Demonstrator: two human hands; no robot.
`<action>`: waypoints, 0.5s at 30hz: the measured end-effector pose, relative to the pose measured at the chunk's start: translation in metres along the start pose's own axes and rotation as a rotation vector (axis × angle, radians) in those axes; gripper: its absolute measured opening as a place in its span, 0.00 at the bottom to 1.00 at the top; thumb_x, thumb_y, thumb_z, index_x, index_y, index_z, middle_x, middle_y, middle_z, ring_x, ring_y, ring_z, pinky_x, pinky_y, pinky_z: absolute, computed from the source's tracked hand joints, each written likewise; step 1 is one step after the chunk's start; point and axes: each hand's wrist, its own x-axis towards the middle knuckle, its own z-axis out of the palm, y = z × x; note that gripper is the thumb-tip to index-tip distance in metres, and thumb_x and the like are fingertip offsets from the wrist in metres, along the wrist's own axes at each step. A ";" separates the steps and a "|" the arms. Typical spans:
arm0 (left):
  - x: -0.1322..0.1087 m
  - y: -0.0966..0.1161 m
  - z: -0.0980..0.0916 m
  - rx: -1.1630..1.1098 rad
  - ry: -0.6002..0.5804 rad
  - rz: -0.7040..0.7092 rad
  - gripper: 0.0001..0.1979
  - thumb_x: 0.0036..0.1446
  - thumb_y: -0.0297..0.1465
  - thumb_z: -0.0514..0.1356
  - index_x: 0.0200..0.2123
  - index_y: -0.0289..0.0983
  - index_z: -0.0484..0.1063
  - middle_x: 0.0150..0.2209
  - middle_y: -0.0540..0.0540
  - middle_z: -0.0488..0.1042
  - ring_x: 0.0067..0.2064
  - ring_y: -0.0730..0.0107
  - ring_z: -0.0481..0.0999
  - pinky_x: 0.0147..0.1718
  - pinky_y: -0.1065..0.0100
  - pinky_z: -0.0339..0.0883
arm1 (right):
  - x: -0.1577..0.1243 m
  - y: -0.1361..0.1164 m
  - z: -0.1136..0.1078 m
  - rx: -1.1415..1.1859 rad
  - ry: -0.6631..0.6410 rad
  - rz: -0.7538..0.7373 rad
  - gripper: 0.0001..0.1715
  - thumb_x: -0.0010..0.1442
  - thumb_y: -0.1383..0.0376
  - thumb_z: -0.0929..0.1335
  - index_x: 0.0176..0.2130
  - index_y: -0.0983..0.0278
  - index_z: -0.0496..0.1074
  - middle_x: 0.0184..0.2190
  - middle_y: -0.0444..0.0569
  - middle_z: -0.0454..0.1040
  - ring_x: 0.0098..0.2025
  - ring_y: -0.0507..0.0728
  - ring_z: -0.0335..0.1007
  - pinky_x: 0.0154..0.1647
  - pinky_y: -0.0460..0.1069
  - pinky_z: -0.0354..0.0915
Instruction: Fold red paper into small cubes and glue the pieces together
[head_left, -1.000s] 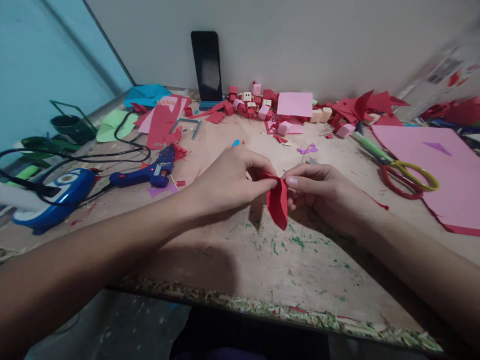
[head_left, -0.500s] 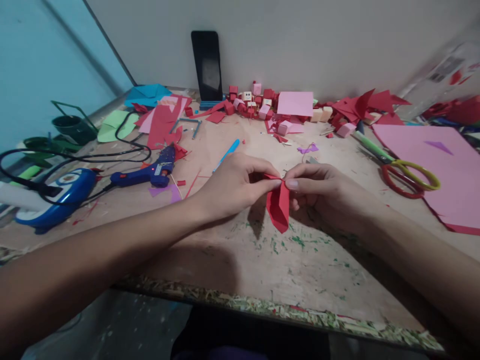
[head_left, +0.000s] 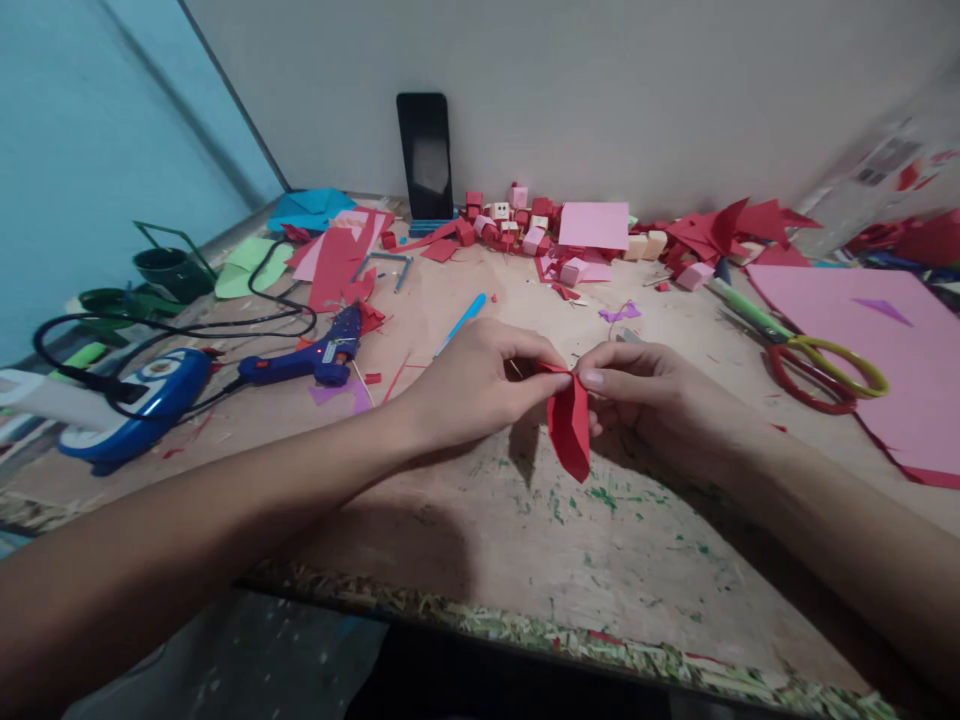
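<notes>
Now we are pinching a small, folded piece of red paper (head_left: 570,428) by its top, our left hand (head_left: 480,385) and our right hand (head_left: 660,390) meeting almost fingertip to fingertip. Both are holding it narrowly, thumb against finger, and the paper is hanging from them over the front part of the pale wooden table (head_left: 517,560), seemingly apart from its surface. At the pinch itself little is changing; compared with a second ago, our left hand is leaving more of a slim, bright-blue stick (head_left: 463,320) showing just beyond it, and our view is tilting slightly upward. So we are probably staying on the same careful step, pressing or shaping the top of the fold. Meanwhile the dark-blue glue gun (head_left: 300,366) is lying to the left and the scissors with red and yellow handles (head_left: 777,337) are resting to the right, both untouched.
</notes>
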 end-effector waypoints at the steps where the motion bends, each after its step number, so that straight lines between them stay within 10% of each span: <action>1: 0.000 -0.001 0.000 0.009 -0.005 0.003 0.09 0.62 0.23 0.62 0.32 0.33 0.83 0.30 0.47 0.83 0.31 0.73 0.77 0.34 0.72 0.69 | 0.000 0.000 0.000 -0.009 -0.003 0.003 0.11 0.53 0.62 0.83 0.30 0.63 0.82 0.21 0.47 0.80 0.22 0.51 0.75 0.24 0.43 0.71; 10: 0.001 -0.003 0.003 -0.270 0.116 -0.267 0.07 0.61 0.25 0.64 0.31 0.34 0.80 0.27 0.49 0.80 0.24 0.75 0.76 0.25 0.73 0.67 | 0.002 0.005 0.001 -0.032 0.087 -0.046 0.12 0.57 0.59 0.81 0.38 0.61 0.83 0.27 0.48 0.82 0.25 0.54 0.78 0.27 0.47 0.74; 15: 0.003 0.000 0.004 -0.592 0.234 -0.572 0.05 0.63 0.29 0.67 0.35 0.34 0.77 0.28 0.46 0.81 0.26 0.74 0.79 0.26 0.74 0.70 | 0.002 0.011 0.003 -0.221 0.124 -0.190 0.34 0.53 0.62 0.83 0.58 0.52 0.79 0.47 0.47 0.84 0.34 0.53 0.80 0.37 0.49 0.76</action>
